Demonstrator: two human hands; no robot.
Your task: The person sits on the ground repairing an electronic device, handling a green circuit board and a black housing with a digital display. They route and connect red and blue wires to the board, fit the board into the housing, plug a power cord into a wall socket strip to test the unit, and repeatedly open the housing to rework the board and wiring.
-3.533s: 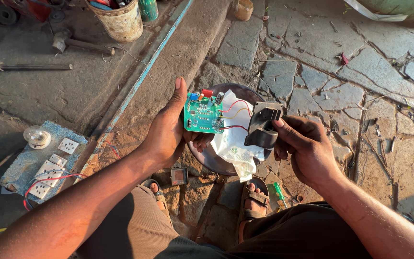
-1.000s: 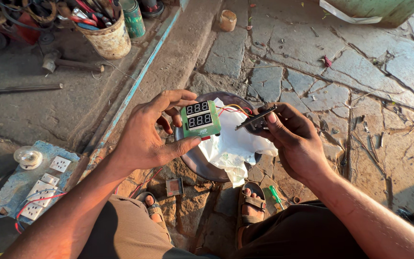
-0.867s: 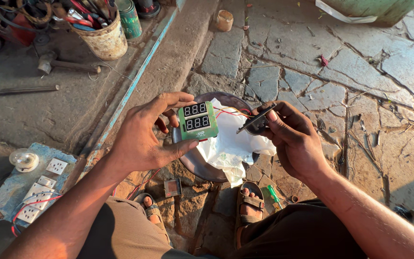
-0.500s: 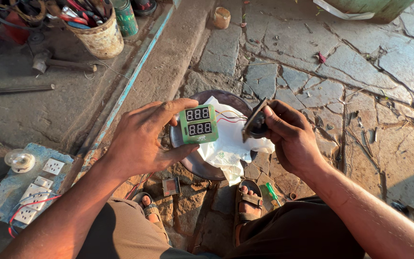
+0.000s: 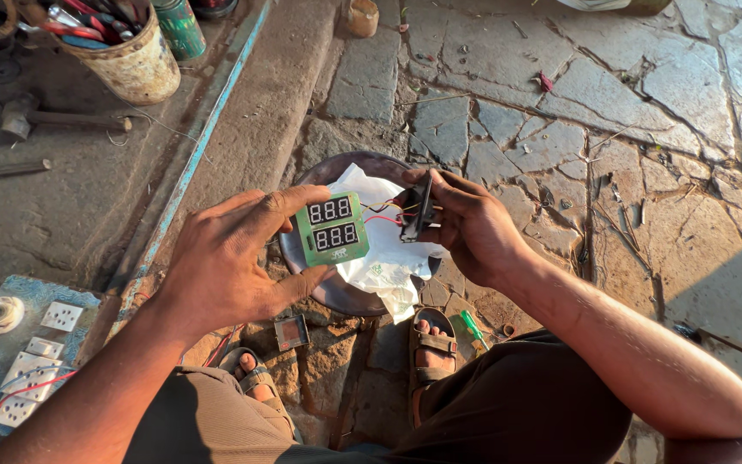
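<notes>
Two thin wires point(image 5: 386, 211), partly hidden behind fingers, join the green display board point(image 5: 331, 229) pinched by the left hand point(image 5: 225, 266) to the small black part point(image 5: 416, 209) clasped in the right hand point(image 5: 465, 228), above a white plastic bag point(image 5: 384, 258).

Bare stone paving point(image 5: 646, 129) right of the hands; tool bucket point(image 5: 135, 64) far left.

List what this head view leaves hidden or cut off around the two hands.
- Back of the green display board: faces away in the left hand.
- Black part: mostly covered by right hand fingers; its kind is unclear.
- Round metal tray: middle hidden under white plastic bag.
- Tool bucket: top cut by the frame edge.
</notes>
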